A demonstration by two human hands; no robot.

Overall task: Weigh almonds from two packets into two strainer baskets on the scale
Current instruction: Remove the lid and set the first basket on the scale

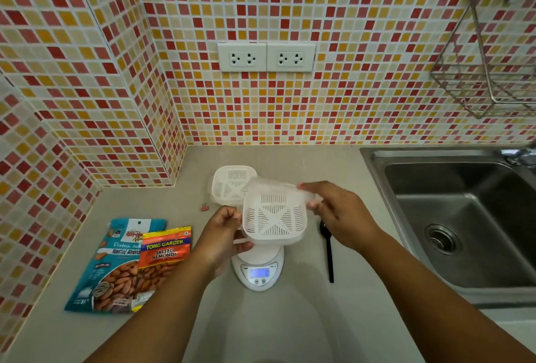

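Two hands' grips, left hand (224, 233), right hand (338, 211), pinching strainer basket (274, 219) above scale (258, 268); beige counter (290, 325).

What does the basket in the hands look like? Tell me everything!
The basket is white plastic, square with rounded corners. Its bottom has slits around an X shape. It is empty and tipped a little, held above the scale. The left hand grips its left edge, and the right hand holds its right rim.

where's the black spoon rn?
Head view: the black spoon lies on the counter, right of the scale, between it and the sink, partly under the right hand.
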